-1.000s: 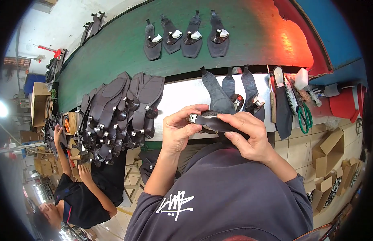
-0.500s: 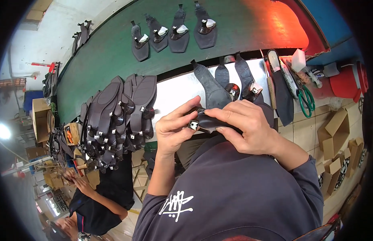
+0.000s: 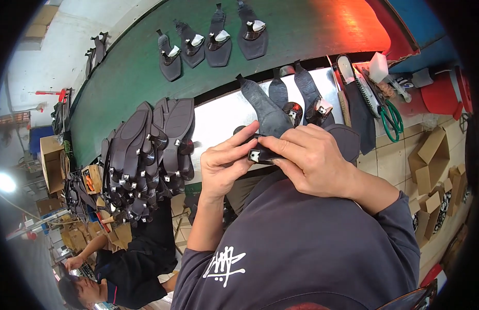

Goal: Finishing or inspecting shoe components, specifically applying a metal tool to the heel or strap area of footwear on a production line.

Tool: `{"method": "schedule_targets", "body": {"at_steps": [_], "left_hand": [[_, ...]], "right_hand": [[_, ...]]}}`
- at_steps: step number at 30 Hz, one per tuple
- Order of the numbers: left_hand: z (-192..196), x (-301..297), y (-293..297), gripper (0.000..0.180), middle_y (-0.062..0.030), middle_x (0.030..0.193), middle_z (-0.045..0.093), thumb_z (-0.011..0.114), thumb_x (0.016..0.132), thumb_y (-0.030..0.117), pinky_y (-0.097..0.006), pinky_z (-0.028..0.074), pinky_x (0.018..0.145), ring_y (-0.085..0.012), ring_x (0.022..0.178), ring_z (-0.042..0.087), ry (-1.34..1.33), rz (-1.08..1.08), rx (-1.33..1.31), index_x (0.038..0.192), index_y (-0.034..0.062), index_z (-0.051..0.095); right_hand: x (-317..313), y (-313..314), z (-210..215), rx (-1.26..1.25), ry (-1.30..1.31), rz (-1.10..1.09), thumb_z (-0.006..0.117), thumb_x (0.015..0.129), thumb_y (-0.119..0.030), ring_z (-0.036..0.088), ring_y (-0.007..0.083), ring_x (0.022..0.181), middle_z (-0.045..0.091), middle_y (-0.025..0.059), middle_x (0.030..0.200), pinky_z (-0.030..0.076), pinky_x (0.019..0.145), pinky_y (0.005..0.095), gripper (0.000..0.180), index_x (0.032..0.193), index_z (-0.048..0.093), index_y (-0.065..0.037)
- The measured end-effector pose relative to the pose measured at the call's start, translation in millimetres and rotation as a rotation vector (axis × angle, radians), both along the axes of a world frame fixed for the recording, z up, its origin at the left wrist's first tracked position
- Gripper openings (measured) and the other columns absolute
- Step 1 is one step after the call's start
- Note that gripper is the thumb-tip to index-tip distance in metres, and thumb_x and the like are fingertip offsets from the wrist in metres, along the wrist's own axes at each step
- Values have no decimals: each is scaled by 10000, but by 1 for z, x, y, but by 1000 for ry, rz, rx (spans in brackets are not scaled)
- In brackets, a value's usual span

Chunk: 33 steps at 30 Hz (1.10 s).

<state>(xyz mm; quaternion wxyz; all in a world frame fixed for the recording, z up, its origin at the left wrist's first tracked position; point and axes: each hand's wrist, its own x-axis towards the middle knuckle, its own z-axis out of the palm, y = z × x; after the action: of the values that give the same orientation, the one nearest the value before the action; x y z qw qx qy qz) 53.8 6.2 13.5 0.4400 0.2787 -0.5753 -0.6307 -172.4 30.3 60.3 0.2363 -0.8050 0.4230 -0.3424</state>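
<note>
Close to my chest, I hold a dark sandal sole (image 3: 268, 155) in both hands; a small square with white on it shows at its near end. My left hand (image 3: 225, 164) closes on that end, thumb and fingers pinching it. My right hand (image 3: 314, 161) grips the other side, its thumb and forefinger pressed against the dark edge. The fingers partly hide the piece. Just beyond my hands, a long dark insole (image 3: 263, 103) lies on the white worktop (image 3: 218, 121), beside further dark soles with glossy heel pieces (image 3: 318, 109).
A heap of dark heeled soles (image 3: 141, 155) lies at left. Several sandal pieces (image 3: 217, 49) stand in a row on the green table (image 3: 131, 82). Green-handled scissors (image 3: 391, 123) and a brush (image 3: 347, 70) lie at right, above cardboard boxes (image 3: 430, 155). Another person (image 3: 131, 271) is at lower left.
The held sole has turned slightly, so its white square faces me more, and my fingers have drawn closer together. The other person's arm has moved down. The whole view has shifted a little.
</note>
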Motion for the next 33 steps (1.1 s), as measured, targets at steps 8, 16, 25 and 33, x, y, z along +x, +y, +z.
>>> {"method": "schedule_targets", "body": {"at_steps": [8,16,25,33], "left_hand": [[7,-15,10,438,-179,1393,479,420,866,-104,-274,600,786,-225,1184,555,-11,81,295,1264,-4,573],[13,-24,14,437,-156,1374,503,419,878,-98,-276,603,762,-189,1086,608,-38,165,419,1280,0,561],[17,-17,5,408,-145,1230,615,546,813,-102,-241,595,684,-146,936,655,-85,175,454,1206,-14,613],[21,-21,-4,392,-121,1160,654,573,799,-84,-228,590,649,-127,887,662,-163,188,479,1182,-24,629]], "right_hand": [[1,-3,-20,268,-264,-62,657,769,-40,633,296,768,653,131,882,490,693,368,332,1097,615,-10],[5,-2,-26,88,-160,-50,641,770,-46,611,276,721,618,75,785,471,652,380,91,856,667,-59],[-5,-15,-24,45,-39,133,708,710,-54,582,255,771,575,66,832,442,679,361,227,931,684,-98],[1,-14,-32,197,-105,75,768,648,-87,572,248,760,565,61,822,422,663,351,250,862,639,-91]]}}
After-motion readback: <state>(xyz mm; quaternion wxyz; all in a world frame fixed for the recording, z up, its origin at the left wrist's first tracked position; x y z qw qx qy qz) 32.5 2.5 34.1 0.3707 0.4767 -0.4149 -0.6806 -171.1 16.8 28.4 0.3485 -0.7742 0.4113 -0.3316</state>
